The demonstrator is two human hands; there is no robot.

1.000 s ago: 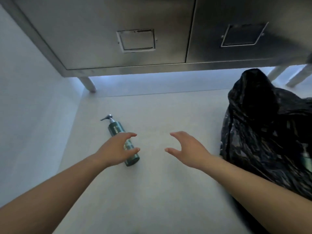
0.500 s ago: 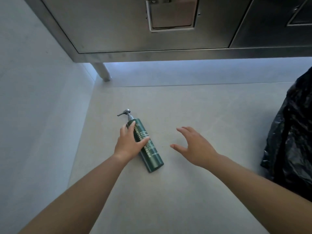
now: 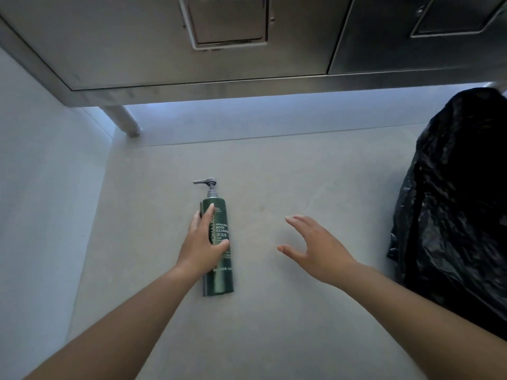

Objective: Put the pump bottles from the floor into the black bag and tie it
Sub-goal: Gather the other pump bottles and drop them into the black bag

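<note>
A dark green pump bottle (image 3: 219, 278) with a silver pump head lies on the pale floor, pump pointing away from me. My left hand (image 3: 201, 246) wraps its middle, fingers over the left side and thumb across the label. My right hand (image 3: 315, 249) hovers open to the right of the bottle, fingers spread, holding nothing. The black bag (image 3: 455, 204) stands crumpled at the right edge, a hand's width or more from my right hand; its mouth is not visible.
A stainless steel cabinet (image 3: 247, 58) with two doors overhangs the far side, its round leg (image 3: 123, 120) at the back left. A pale wall (image 3: 41, 187) runs along the left. Bare floor (image 3: 288, 174) lies between bottle and bag.
My left hand reached the bottle and closed around it. The bottle has turned from slanted to pointing straight away. The view swung, bringing more of the bag back in.
</note>
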